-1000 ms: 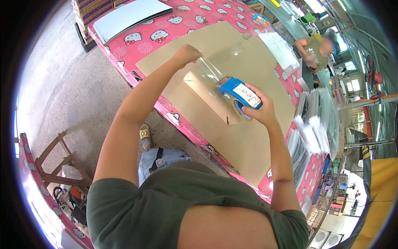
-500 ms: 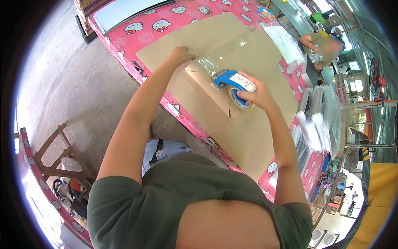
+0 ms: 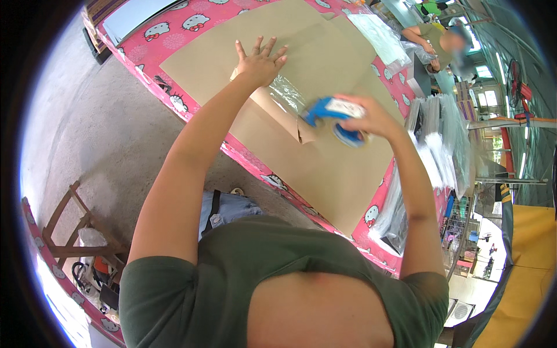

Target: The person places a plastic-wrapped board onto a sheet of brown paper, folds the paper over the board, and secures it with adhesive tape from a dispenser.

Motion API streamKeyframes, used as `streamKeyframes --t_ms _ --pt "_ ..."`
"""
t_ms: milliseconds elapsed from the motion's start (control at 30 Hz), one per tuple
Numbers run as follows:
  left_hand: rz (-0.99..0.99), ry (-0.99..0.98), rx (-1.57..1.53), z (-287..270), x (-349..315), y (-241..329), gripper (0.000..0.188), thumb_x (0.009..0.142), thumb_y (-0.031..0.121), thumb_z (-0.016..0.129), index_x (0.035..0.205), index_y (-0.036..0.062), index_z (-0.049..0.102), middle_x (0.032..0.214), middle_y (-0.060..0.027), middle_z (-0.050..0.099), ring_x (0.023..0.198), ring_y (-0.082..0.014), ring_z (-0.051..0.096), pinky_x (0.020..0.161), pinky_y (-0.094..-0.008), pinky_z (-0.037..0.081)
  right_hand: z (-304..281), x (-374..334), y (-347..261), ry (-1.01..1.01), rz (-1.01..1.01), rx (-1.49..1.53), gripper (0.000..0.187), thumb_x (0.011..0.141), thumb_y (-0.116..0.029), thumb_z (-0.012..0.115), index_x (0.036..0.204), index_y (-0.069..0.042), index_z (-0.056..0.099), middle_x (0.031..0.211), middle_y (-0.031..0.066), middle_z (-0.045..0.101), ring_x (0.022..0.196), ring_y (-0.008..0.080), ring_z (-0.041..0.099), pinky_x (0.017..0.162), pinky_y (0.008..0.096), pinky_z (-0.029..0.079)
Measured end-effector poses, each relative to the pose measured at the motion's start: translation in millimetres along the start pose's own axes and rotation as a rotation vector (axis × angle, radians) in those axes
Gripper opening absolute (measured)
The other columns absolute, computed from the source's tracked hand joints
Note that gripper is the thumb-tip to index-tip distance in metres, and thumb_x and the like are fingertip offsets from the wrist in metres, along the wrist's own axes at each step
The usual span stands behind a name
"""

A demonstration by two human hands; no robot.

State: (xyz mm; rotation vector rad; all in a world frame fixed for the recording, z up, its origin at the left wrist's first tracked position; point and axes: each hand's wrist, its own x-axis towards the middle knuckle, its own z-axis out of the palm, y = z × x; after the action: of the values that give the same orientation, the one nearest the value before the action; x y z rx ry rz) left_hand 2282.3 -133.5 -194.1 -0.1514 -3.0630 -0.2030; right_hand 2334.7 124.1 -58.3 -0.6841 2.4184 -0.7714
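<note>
A large tan cardboard sheet (image 3: 325, 180) lies on the table, with a folded flap (image 3: 274, 114) along its near side. Clear packing tape (image 3: 286, 93) shines across the flap and the sheet. My left hand (image 3: 261, 61) presses flat near the flap's left end, fingers spread. In my right hand (image 3: 371, 117) is a blue tape dispenser (image 3: 320, 110) with a white label and a roll of tape, blurred by motion. It hangs above the cardboard, to the right of the taped strip.
The table has a pink patterned cover (image 3: 156, 49). Stacks of clear plastic sleeves (image 3: 438, 139) lie on its right side. Behind them a co-worker (image 3: 441, 46) handles something in plastic. A wooden frame (image 3: 72, 232) stands on the floor at left.
My left hand has moved from the sheet's edge onto the taped flap and spread flat. The dispenser has shifted right, away from the tape laid on the cardboard.
</note>
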Motion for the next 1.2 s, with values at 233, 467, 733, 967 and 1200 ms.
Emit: streamKeyframes --t_ms 233,467,733,967,1200 --pt "-0.045 0.029 0.005 -1.0 -0.3 6.8 0.053 0.093 0.046 0.015 0.141 0.0255 0.01 0.148 -0.0004 0.006 0.136 -0.0245 0.006 0.101 -0.065 0.008 -25.0 15.6 -29.1 -0.278 0.275 -0.344 0.055 0.059 -0.027 0.071 0.107 -0.004 0.061 0.09 0.0046 0.063 0.078 0.0136 0.058 0.07 0.0279 0.046" --pt "0.012 0.081 -0.072 9.8 5.2 -0.8 0.06 0.092 0.048 0.016 0.142 0.0155 0.009 0.148 -0.0006 0.007 0.136 -0.0193 0.007 0.102 -0.0625 0.007 -14.8 168.8 -37.1 -0.62 0.965 -0.328 0.032 0.059 -0.029 0.067 0.086 -0.011 0.069 0.089 0.0042 0.064 0.079 0.0185 0.058 0.071 0.0328 0.046" --pt "0.162 -0.012 -0.127 -7.3 3.7 -1.3 0.057 0.093 0.04 0.022 0.141 0.0123 0.011 0.147 -0.0113 0.002 0.135 -0.0338 0.002 0.099 -0.066 0.004 -2.5 -139.2 76.5 -0.153 1.403 -0.383 0.05 0.056 -0.038 0.075 0.089 -0.002 0.065 0.094 0.018 0.063 0.083 0.0265 0.062 0.069 0.038 0.049" --pt "0.782 -0.133 -0.256 19.4 -37.2 69.5 0.06 0.09 0.043 0.032 0.141 0.0135 0.017 0.148 -0.0109 -0.002 0.135 -0.0343 -0.001 0.096 -0.0694 0.001 145.2 -162.7 80.2 1.141 0.94 -0.707 0.083 0.057 -0.02 0.078 0.128 -0.008 0.038 0.095 0.0176 0.055 0.09 0.0371 0.052 0.076 0.0458 0.042" --pt "1.21 -0.158 -0.214 4.0 -28.2 118.1 0.053 0.088 0.05 0.032 0.129 0.0176 0.041 0.141 -0.0106 0.025 0.134 -0.034 0.008 0.096 -0.0702 0.003 181.0 -115.4 100.9 1.137 0.948 -0.731 0.073 0.057 -0.016 0.075 0.122 -0.009 0.043 0.099 0.0132 0.053 0.093 0.0313 0.048 0.085 0.044 0.035"
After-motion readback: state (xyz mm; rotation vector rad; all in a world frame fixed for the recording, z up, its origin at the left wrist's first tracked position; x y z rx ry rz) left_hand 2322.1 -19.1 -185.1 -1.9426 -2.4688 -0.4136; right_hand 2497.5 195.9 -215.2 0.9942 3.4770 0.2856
